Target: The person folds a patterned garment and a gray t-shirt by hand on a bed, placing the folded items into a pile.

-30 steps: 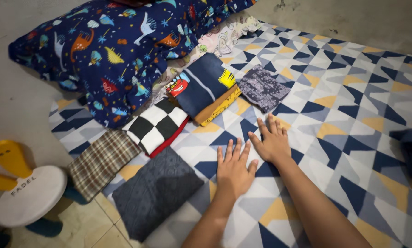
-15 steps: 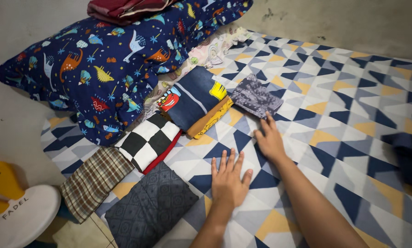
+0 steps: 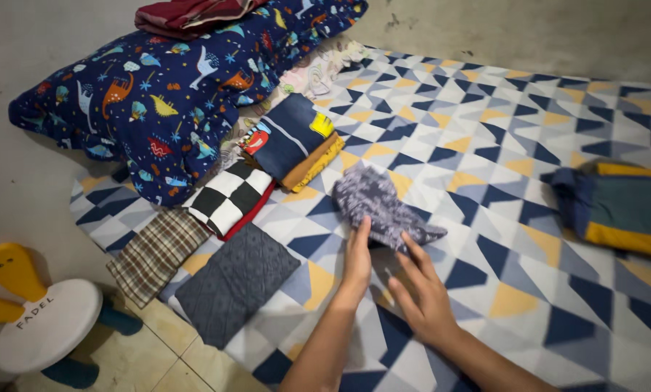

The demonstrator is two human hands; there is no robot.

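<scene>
Here both hands, left hand (image 3: 357, 260) and right hand (image 3: 421, 297), pinch the grey patterned cloth (image 3: 381, 205) with closed fingers above the geometric sheet (image 3: 485, 131).

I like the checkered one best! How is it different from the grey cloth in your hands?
The checkered cloth has big black and white squares; the grey cloth has small, busy print. The checkered cloth lies neatly folded in the row, untouched; the grey cloth is rumpled, with the left hand and right hand on it. Both lie on the patterned sheet.
</scene>
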